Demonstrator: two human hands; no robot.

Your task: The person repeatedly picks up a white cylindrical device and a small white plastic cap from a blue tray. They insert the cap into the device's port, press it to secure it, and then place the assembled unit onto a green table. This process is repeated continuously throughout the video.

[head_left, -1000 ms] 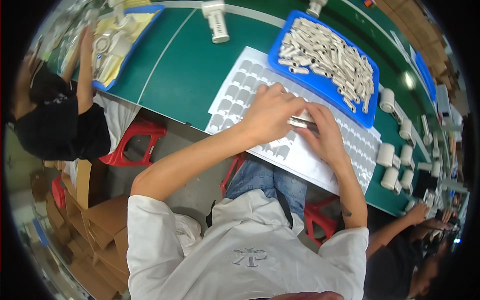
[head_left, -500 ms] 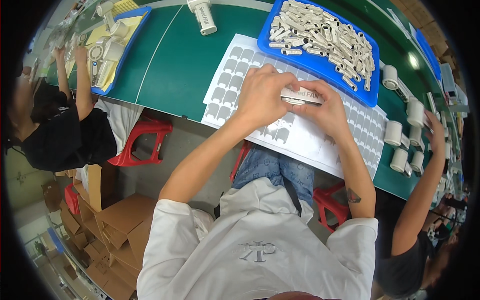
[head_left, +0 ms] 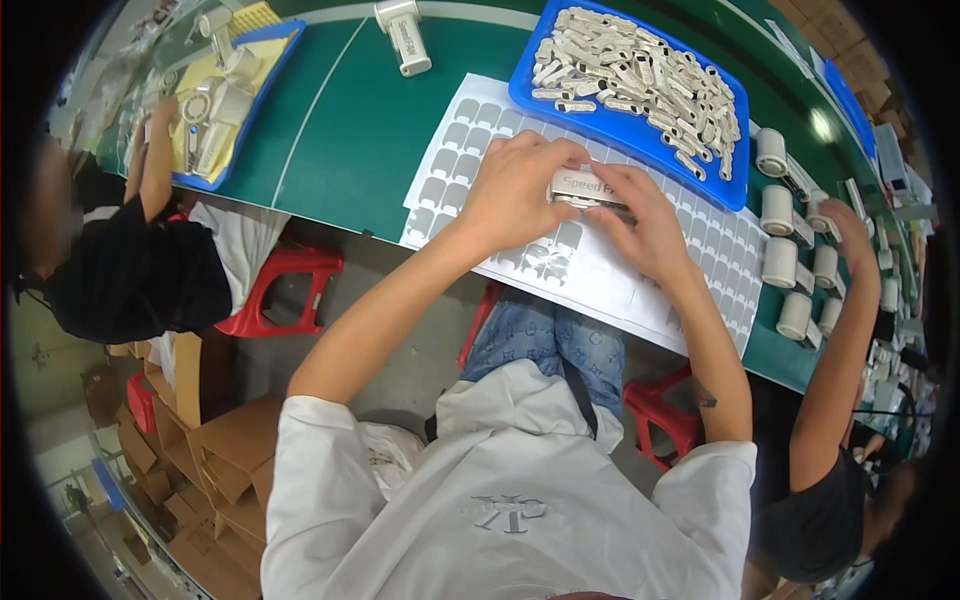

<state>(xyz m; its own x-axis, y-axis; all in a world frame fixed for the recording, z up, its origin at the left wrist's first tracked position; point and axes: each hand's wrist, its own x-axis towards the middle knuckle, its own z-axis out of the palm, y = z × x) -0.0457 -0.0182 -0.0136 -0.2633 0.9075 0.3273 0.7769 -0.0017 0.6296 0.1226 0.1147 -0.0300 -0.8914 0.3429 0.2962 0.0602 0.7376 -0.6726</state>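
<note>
Between my hands is a white handheld fan body (head_left: pixel 580 185) with grey lettering along its side, lying crosswise. My left hand (head_left: pixel 520 192) grips its left end, fingers over the far side and thumb at the near edge. My right hand (head_left: pixel 648 222) holds the right end, the index finger along the top and the thumb below. Both hands are above a white sheet of grey die-cut stickers (head_left: pixel 455 165), whose near middle has blank backing. Beyond them stands a blue tray (head_left: pixel 520 85) heaped with small white-and-grey handle-shaped parts (head_left: pixel 640 80).
Another white fan body (head_left: pixel 405 40) lies on the green table (head_left: pixel 340 120) at the far left. White fans (head_left: pixel 778 262) stand in rows at the right, where a co-worker's hand (head_left: pixel 845 230) reaches. Another co-worker sits left beside a blue tray (head_left: pixel 240 130). Red stools (head_left: pixel 295 285) and cardboard boxes (head_left: pixel 230 450) are below.
The fan body has shifted slightly left and tilted in my hands, and my right thumb has moved off its face. The right co-worker's hand has moved toward the rows of fans.
</note>
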